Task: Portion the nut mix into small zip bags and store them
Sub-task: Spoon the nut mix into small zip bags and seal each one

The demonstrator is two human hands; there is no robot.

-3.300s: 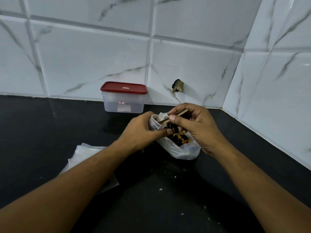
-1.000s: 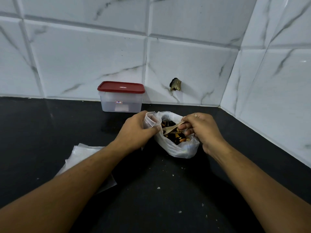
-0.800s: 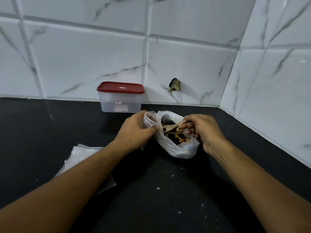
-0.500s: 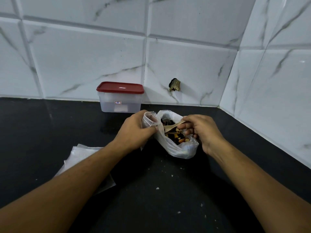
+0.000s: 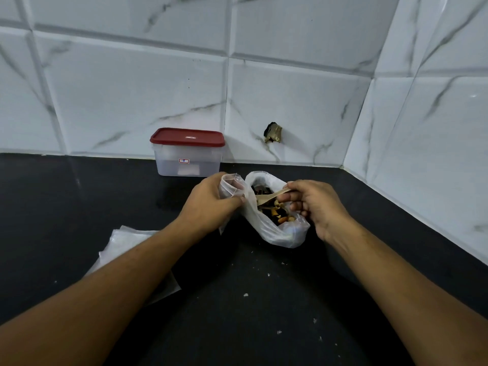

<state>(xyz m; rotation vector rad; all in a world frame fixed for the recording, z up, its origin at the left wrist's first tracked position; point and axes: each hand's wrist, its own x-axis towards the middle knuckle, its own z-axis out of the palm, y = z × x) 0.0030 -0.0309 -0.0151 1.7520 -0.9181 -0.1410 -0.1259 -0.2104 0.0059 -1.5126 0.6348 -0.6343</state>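
Your left hand (image 5: pixel 211 206) grips a small zip bag (image 5: pixel 229 185), holding its mouth open just beside the larger plastic bag (image 5: pixel 280 233) of nut mix (image 5: pixel 278 216) on the black countertop (image 5: pixel 264 313). Your right hand (image 5: pixel 315 204) pinches a wooden spoon (image 5: pixel 269 198), its bowl down among the nuts inside that bag. A pile of flat clear bags (image 5: pixel 124 243) lies under your left forearm; a red-lidded container (image 5: pixel 188 157) stands closed against the tiled wall

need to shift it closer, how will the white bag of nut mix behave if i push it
Probably floppy: the white bag is thin, wrinkled film slumped on the counter. Likely bottom-heavy, as the nuts sit low inside. Pushed high, its open mouth may just fold over.
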